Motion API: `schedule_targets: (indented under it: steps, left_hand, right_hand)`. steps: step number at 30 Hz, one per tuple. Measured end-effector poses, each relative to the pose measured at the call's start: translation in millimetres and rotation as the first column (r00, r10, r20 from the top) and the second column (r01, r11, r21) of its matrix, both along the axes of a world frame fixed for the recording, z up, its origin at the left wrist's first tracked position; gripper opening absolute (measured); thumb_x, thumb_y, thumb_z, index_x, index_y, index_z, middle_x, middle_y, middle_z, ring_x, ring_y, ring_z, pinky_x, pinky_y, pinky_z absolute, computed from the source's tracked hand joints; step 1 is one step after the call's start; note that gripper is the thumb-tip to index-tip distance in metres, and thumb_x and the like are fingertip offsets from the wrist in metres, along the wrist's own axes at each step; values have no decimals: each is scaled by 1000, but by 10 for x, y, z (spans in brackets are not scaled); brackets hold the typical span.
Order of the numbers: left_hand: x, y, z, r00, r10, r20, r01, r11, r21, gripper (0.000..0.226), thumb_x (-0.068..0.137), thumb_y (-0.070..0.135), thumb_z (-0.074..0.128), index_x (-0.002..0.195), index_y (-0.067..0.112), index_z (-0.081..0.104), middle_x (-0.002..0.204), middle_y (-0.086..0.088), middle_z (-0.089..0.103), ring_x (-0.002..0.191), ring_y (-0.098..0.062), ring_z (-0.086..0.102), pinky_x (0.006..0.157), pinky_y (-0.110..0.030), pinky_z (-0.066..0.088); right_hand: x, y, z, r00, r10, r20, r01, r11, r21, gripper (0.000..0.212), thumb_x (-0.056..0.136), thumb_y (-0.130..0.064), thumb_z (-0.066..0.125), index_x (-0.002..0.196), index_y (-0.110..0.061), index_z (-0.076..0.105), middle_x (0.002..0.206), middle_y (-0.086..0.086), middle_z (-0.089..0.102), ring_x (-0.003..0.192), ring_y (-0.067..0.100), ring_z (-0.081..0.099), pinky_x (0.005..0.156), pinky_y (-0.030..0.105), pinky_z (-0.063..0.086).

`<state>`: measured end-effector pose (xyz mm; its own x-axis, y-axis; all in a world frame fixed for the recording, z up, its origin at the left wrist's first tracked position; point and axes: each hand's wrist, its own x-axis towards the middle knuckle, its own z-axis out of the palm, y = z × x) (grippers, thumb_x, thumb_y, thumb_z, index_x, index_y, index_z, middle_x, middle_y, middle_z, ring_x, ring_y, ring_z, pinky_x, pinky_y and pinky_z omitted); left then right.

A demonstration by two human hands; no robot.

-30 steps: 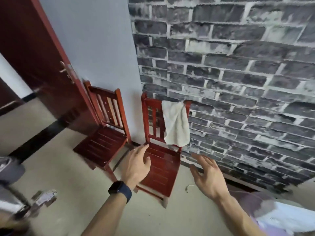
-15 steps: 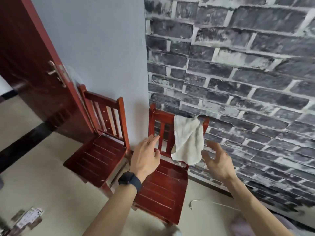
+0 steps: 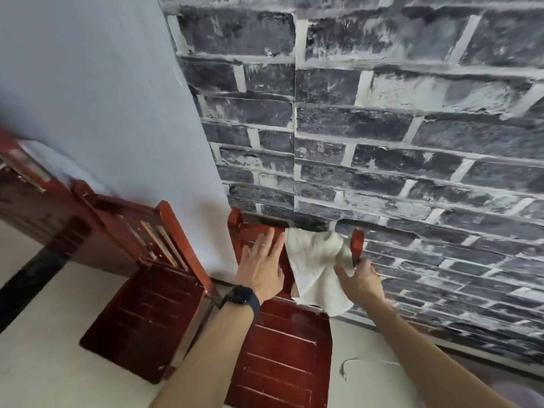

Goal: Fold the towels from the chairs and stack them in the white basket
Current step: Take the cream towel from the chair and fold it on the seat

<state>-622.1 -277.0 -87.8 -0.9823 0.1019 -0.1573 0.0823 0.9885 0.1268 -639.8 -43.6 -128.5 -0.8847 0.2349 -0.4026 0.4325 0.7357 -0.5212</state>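
A white towel (image 3: 312, 266) hangs over the backrest of the right red wooden chair (image 3: 282, 357), bunched toward the chair's right post. My left hand (image 3: 260, 266), with a dark watch on the wrist, is spread with straight fingers in front of the backrest, just left of the towel's edge. My right hand (image 3: 360, 279) is at the towel's right side by the post, fingers loosely spread, its thumb at the cloth. Neither hand holds anything. The white basket is out of view.
A second red chair (image 3: 141, 319) with a bare seat stands to the left, beside a dark red door (image 3: 29, 201). Both chairs back onto the wall, which is grey brick (image 3: 412, 172) on the right. A thin white cord (image 3: 350, 363) lies on the pale floor.
I have come closer to the right chair. Both hands have moved forward and up to the towel, the left to its left edge and the right to its right edge.
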Motion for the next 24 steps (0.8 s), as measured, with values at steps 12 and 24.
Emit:
schedule_targets:
  steps: [12, 24]
  left_hand:
    - [-186, 269, -464, 797, 515, 315, -587, 539, 605, 68, 86, 40, 68, 143, 16, 41, 149, -10, 39, 133, -30, 46, 106, -40, 43]
    - [154, -105, 332, 807, 54, 588, -587, -29, 809, 15, 86, 19, 66, 101, 19, 67, 109, -9, 72, 101, -26, 67, 96, -43, 50]
  right_hand:
    - [-174, 202, 23, 997, -70, 37, 68, 996, 58, 47, 93, -57, 48, 93, -15, 68, 89, 11, 70, 85, 32, 65, 73, 33, 50]
    - [1076, -266, 974, 890, -444, 100, 258, 311, -914, 40, 72, -30, 62, 96, 1, 66, 94, 18, 61, 88, 34, 55, 82, 45, 42]
